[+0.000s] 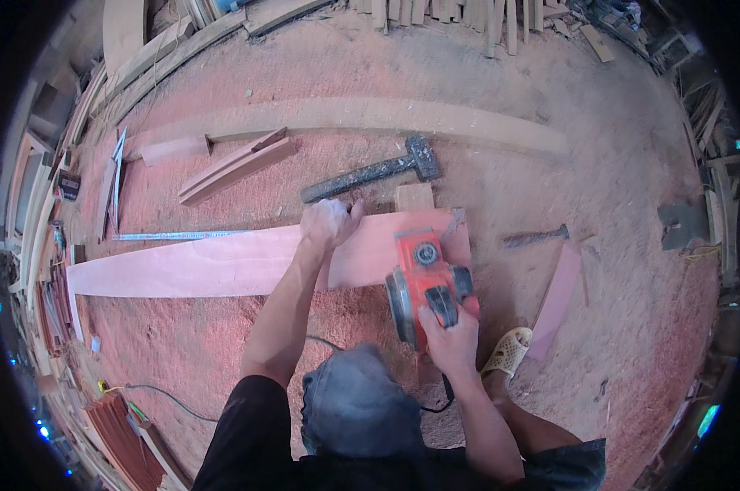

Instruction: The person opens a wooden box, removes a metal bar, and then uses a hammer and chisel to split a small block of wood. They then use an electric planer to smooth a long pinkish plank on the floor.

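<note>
Pink board [182,266]: long, flat, pale pink wood, tapers toward the left end, wider and squared off at the right. Top face looks smooth with faint streaks; small dark patch at the far right corner. Red power planer [427,274] with black parts and a round knob sits over the right end, slightly blurred.

No desk, it's all down on the floor [247,340]: bare ground under pinkish dust, going greyer to the right. Beyond the board: big dusty hammer [362,176], grooved reddish piece [236,172], long pale beam [345,114]. Wood block [415,196] pokes out past the far edge. Right side: smaller hammer [537,238] and pink offcut [555,299], near a foot in a cream sandal [509,352]. Scrap lumber [443,12] piled along the far side, reddish strips [124,438] stacked lower left, dark cord [173,397] near them.

Board lies crosswise in front of the person, between both forearms' reach. Left hand [330,222] is mid-board, fingers curled over the far edge, holding it; fingertips hidden. Right hand [452,340] is closed around the planer's rear handle, just off the board's near edge. The 2 hands are well apart.
</note>
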A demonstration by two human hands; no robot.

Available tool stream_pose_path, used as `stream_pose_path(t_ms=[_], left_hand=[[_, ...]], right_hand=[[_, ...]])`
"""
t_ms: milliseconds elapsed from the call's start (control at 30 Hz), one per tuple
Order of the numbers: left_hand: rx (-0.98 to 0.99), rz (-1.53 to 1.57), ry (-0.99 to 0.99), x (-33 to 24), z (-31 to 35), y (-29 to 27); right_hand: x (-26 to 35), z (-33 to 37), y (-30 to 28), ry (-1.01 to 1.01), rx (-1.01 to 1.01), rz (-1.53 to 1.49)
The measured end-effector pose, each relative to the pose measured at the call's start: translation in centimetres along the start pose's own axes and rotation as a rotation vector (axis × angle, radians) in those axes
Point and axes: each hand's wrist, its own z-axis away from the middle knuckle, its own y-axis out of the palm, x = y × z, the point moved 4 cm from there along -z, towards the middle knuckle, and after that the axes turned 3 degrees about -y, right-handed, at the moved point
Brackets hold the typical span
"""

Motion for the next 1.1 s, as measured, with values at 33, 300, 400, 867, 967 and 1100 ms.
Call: stream_pose_path(t_ms=[33, 300, 400, 867, 967, 1100], left_hand=[[0.016, -0.032, -0.012, 0.1, -0.1, 0.1], [0.087, 0.009, -0.039, 0.1, -0.2, -0.4], [0.105, 0.008, -0.033, 0.1, -0.1, -0.5], [0.031, -0.003, -0.004, -0.3, -0.1, -0.3], [0.019, -0.013, 0.002, -0.4, -0.1, -0.4], [0.007, -0.013, -0.012, -0.2, 0.0, -0.2]], right_hand=[[0.5, -1.4, 0.4, -0.024, -0.013, 0.018], [2.2, -10.1, 0.5, -0.014, -0.023, -0.158], [-0.3, -6.7, -2.6, -0.158, -0.051, -0.049], [-9.9, 14.1, -7.4, 0.35, 0.009, -0.022], [-7.3, 9.6, -6.7, 0.113, 0.008, 0.026], [-4.6, 4.4, -5.2, -0.009, -0.038, -0.018]])
